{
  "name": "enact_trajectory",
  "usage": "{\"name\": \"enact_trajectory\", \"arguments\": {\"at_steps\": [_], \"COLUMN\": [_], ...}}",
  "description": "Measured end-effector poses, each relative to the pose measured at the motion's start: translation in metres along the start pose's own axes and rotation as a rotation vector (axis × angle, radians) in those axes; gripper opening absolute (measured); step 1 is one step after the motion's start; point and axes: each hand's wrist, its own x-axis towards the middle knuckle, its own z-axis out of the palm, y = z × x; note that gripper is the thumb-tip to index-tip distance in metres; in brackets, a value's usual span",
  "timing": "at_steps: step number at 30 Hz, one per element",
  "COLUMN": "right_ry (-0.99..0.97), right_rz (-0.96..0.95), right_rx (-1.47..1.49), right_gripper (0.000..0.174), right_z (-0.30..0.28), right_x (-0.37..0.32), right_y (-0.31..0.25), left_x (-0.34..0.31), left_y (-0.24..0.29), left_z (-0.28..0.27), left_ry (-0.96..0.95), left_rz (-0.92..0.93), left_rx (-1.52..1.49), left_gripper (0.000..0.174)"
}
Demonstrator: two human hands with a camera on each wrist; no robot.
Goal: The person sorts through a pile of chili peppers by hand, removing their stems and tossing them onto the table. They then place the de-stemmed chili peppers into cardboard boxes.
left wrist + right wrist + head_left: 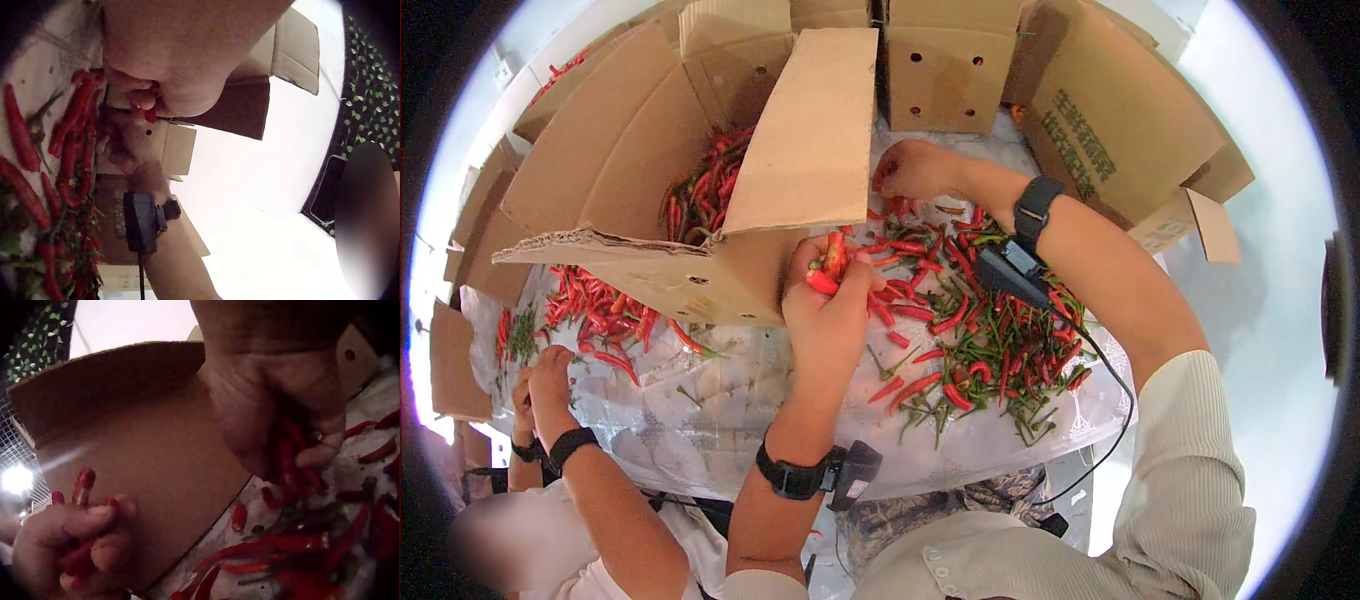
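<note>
Several red chili peppers (834, 256) stick up from my left hand (825, 305), which grips them beside the wall of an open cardboard box (745, 275). My right hand (922, 170) reaches farther out, past the box's raised flap (805, 130). In the right wrist view its fingers curl round a bunch of red chilies (289, 453), low over the table. Loose red chilies (294, 540) lie below that hand. Between me and the right hand spreads a pile of chilies and green stems (1000, 350) on the plastic-covered table (730, 440).
More chilies (720, 185) fill part of the box. Other cartons (950, 75) stand along the back, with a large open one (1120, 120) at right. Another person's hands (545, 385) work at left beside a chili heap (605, 310). A cable (1125, 420) hangs from my right wrist.
</note>
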Motion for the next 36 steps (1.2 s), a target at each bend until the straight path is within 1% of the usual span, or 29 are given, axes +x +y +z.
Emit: {"name": "enact_trajectory", "arguments": {"at_steps": [2, 3, 5, 6, 11, 14, 17, 20, 22, 24, 26, 27, 28, 29, 30, 32, 33, 35, 36], "right_ry": [-0.046, 0.006, 0.108, 0.081, -0.041, -0.171, -0.124, -0.045, 0.132, 0.54, 0.957, 1.335, 1.458, 1.529, 1.52, 1.447, 1.331, 1.149, 1.104], "right_rz": [-0.041, -0.158, -0.391, -0.367, -0.248, -0.052, -0.014, -0.046, -0.162, -0.385, -0.446, -0.426, -0.333, -0.371, -0.318, -0.169, -0.112, 0.111, 0.125], "right_rx": [-0.145, -0.185, -0.264, -0.248, -0.17, 0.399, 0.67, 0.846, 0.879, 0.804, 0.506, 0.181, 0.101, 0.128, 0.217, 0.28, 0.386, 0.377, 0.309], "right_gripper": [0.034, 0.032, 0.029, 0.029, 0.026, 0.025, 0.017, 0.014, 0.015, 0.019, 0.022, 0.025, 0.029, 0.031, 0.033, 0.032, 0.03, 0.028, 0.028], "right_z": [0.005, 0.013, 0.031, 0.032, 0.023, -0.007, -0.027, -0.041, -0.047, -0.055, -0.083, -0.099, -0.119, -0.136, -0.156, -0.181, -0.19, -0.198, -0.199], "right_x": [0.007, 0.012, 0.02, 0.021, 0.024, -0.023, -0.067, -0.124, -0.172, -0.231, -0.283, -0.302, -0.322, -0.33, -0.337, -0.333, -0.327, -0.31, -0.3], "right_y": [-0.008, -0.005, 0.003, 0.002, -0.003, -0.014, -0.015, -0.021, -0.023, -0.033, -0.022, -0.012, 0.003, 0.019, 0.041, 0.079, 0.1, 0.118, 0.123], "left_x": [0.001, 0.001, 0.002, 0.002, 0.004, 0.005, 0.003, -0.003, -0.007, -0.01, -0.012, -0.014, -0.015, -0.016, -0.017, -0.018, -0.016, -0.011, -0.01], "left_y": [-0.004, -0.006, -0.005, -0.005, -0.01, -0.01, -0.009, 0.003, 0.006, 0.005, 0.007, 0.009, 0.01, 0.01, 0.01, 0.009, 0.007, 0.001, -0.003], "left_z": [0.0, 0.001, 0.001, 0.002, -0.002, -0.003, -0.002, 0.0, 0.0, 0.003, 0.005, 0.006, 0.008, 0.01, 0.01, 0.008, 0.007, 0.004, 0.002], "left_ry": [0.01, 0.016, 0.034, 0.042, 0.035, 0.028, 0.031, 0.019, -0.005, -0.031, -0.034, -0.034, -0.038, -0.049, -0.056, -0.063, -0.066, -0.092, -0.116], "left_rz": [0.038, 0.057, 0.025, 0.007, 0.032, 0.013, 0.006, -0.018, -0.032, -0.027, -0.017, -0.011, -0.006, 0.011, 0.029, 0.032, 0.021, 0.042, 0.069], "left_rx": [0.02, 0.03, 0.015, 0.009, 0.005, -0.022, -0.043, -0.002, 0.026, 0.016, 0.021, 0.031, 0.043, 0.053, 0.064, 0.07, 0.066, 0.078, 0.096], "left_gripper": [0.01, 0.008, 0.008, 0.009, 0.009, 0.012, 0.014, 0.014, 0.015, 0.016, 0.016, 0.016, 0.017, 0.017, 0.017, 0.017, 0.017, 0.016, 0.015]}}
